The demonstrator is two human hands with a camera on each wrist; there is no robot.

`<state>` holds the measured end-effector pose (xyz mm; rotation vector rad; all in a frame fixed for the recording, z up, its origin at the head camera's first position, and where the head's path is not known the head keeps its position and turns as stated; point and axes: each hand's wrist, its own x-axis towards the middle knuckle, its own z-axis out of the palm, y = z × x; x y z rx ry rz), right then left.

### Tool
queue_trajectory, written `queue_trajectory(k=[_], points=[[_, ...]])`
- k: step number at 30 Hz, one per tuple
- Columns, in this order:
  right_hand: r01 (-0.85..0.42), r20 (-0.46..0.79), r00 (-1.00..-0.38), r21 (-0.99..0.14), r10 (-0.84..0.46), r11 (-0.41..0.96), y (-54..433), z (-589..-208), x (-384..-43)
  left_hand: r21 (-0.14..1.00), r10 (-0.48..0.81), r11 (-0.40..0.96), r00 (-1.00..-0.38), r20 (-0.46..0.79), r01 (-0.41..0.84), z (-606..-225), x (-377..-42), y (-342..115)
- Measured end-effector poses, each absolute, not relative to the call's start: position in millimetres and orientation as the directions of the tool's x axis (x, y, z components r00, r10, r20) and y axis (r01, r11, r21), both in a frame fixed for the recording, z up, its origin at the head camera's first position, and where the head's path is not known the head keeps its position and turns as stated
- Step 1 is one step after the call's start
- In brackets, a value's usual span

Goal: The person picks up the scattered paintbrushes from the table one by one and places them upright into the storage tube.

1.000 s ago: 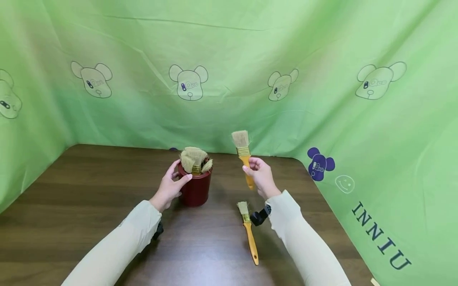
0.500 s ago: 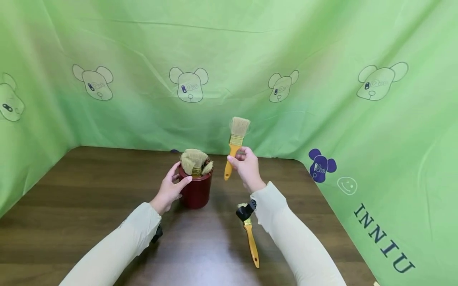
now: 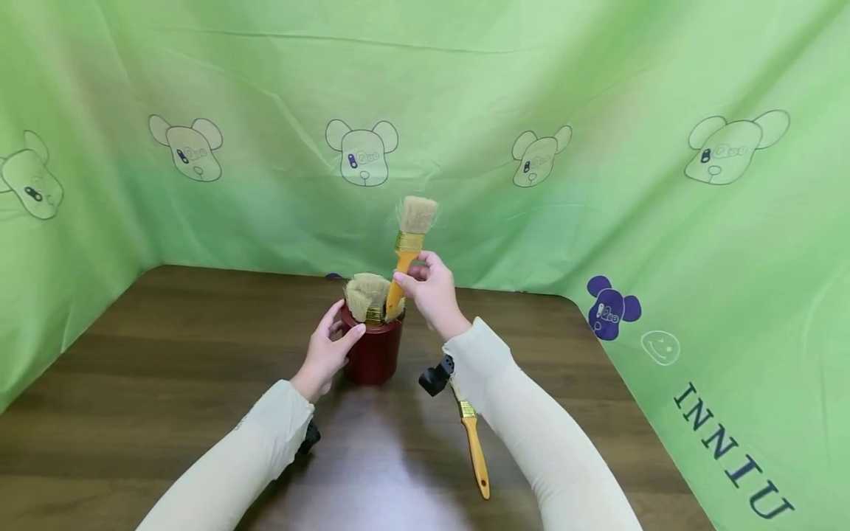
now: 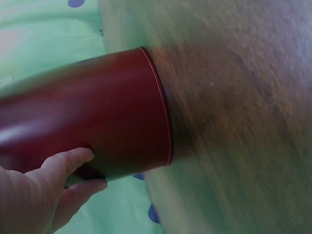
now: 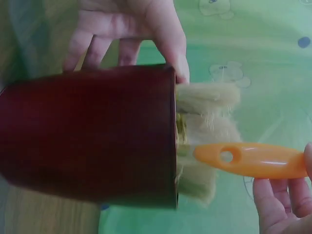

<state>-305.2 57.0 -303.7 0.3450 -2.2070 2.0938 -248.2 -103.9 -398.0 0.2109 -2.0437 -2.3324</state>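
Note:
A dark red round cup (image 3: 373, 358) stands upright on the wooden table, several paintbrushes (image 3: 367, 293) in it with pale bristles up. My left hand (image 3: 325, 354) grips the cup from the left, thumb at the front of the rim and fingers round the side. My right hand (image 3: 434, 299) pinches another paintbrush (image 3: 409, 242) by its orange handle, bristles up. The tip of that handle (image 5: 258, 160), with its hanging hole, points at the cup's mouth in the right wrist view. The left wrist view shows the cup's base (image 4: 158, 107) against the table.
One more paintbrush (image 3: 477, 457) lies on the table (image 3: 199, 369) below the right forearm, its bristles partly hidden behind the wrist camera (image 3: 436, 375). A green cloth (image 3: 451, 88) printed with bear heads hangs behind and at both sides.
My right hand has carried its paintbrush left and upward, from right of the cup to over its mouth. The left hand keeps its hold, and the head view has shifted slightly.

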Motion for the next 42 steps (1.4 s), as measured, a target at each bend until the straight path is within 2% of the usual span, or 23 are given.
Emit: queue_trajectory(k=[9,14,18,26,30,38,42], points=[[-0.196,0.193,-0.972,-0.980,-0.133,0.014,44.1,-306.9,-299.6,0.988,-0.126,-0.136,-0.988,-0.087,-0.070,-398.1,-250.1,-101.7],[-0.232,0.227,-0.963,-0.972,-0.143,0.023,41.9,-315.3,-298.5,0.986,-0.106,-0.152,-0.990,-0.092,-0.075,-397.1,-253.8,-100.2],[-0.261,0.262,-0.957,-0.965,-0.126,-0.020,39.9,-317.7,-297.8,0.985,-0.107,-0.155,-0.989,-0.097,-0.080,-397.2,-253.5,-100.0],[-0.256,0.260,-0.958,-0.965,-0.118,-0.052,38.1,-322.3,-302.8,0.988,-0.110,-0.132,-0.990,-0.088,-0.074,-398.6,-249.4,-101.6],[-0.270,0.268,-0.956,-0.963,-0.122,-0.002,41.8,-328.5,-303.5,0.989,-0.105,-0.129,-0.991,-0.084,-0.070,-398.1,-248.7,-101.2],[-0.353,0.319,-0.934,-0.895,-0.162,0.272,55.3,-337.5,-301.2,0.988,-0.108,-0.137,-0.990,-0.085,-0.070,-397.0,-248.8,-101.5],[-0.361,0.306,-0.929,-0.871,-0.207,0.334,61.6,-337.2,-302.7,0.988,-0.104,-0.141,-0.991,-0.083,-0.068,-396.6,-248.0,-101.1]])
